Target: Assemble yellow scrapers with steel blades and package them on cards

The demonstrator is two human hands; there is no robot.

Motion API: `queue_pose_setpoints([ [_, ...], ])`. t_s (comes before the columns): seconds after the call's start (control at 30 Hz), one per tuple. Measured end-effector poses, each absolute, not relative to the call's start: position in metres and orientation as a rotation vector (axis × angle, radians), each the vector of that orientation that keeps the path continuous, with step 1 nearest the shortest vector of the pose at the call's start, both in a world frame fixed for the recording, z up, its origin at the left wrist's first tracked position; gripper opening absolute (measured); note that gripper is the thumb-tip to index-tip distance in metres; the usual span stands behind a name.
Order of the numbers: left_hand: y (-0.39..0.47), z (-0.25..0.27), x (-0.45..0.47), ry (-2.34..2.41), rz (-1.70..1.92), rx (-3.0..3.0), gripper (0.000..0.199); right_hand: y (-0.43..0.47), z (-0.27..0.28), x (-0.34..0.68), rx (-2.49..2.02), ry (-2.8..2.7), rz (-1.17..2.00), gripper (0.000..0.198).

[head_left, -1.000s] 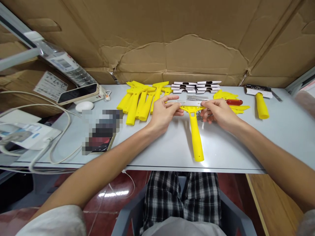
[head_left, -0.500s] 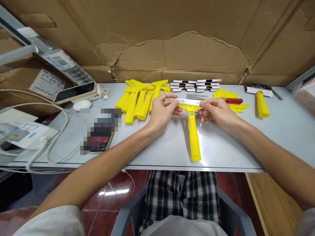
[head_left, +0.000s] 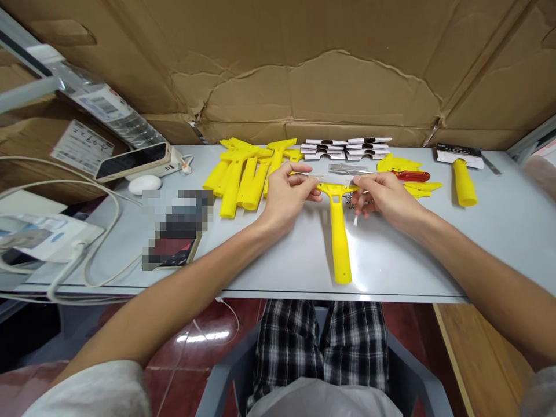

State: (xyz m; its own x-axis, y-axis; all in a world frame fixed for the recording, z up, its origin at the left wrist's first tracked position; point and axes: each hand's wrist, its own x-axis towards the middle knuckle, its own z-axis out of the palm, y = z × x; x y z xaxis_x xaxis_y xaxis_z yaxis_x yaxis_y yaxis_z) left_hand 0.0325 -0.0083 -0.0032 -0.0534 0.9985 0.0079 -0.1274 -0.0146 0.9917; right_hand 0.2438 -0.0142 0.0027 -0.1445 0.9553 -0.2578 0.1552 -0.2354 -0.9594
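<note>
While hands [head_left: 290,198] hold scraper [head_left: 337,217], hndl [head_left: 341,249] pts twd lap [head_left: 321,347]

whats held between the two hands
The head view shows a yellow T-shaped plastic handle with a thin silvery strip along its top between left hand and right hand.

Small metal pieces [head_left: 348,201] partly hidden behind the right hand [head_left: 384,198]

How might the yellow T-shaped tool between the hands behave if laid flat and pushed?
The yellow T-shaped tool is probably stiff: its handle looks straight, without sagging. Its wide head should resist rolling. It may slide, since the tabletop looks glossy.
</note>
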Motion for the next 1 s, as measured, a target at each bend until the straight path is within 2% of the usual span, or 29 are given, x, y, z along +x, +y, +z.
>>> queue_pose_setpoints([
  [0.23,-0.0075,-0.0026,0.0349,1.194,1.284,1.121,0.022,-0.0151,0.0034,0.2471,-1.511,-1.377,1.475,0.025],
  [0.47,-0.0114,-0.0015,0.0342,1.119,1.349,1.125,0.047,-0.0158,0.0047,0.2472,-1.491,-1.406,1.465,0.026],
  [1.0,-0.0085,-0.0077,0.0329,1.164,1.326,1.164,0.037,-0.0183,0.0064,0.2446,-1.438,-1.229,1.575,0.017],
])
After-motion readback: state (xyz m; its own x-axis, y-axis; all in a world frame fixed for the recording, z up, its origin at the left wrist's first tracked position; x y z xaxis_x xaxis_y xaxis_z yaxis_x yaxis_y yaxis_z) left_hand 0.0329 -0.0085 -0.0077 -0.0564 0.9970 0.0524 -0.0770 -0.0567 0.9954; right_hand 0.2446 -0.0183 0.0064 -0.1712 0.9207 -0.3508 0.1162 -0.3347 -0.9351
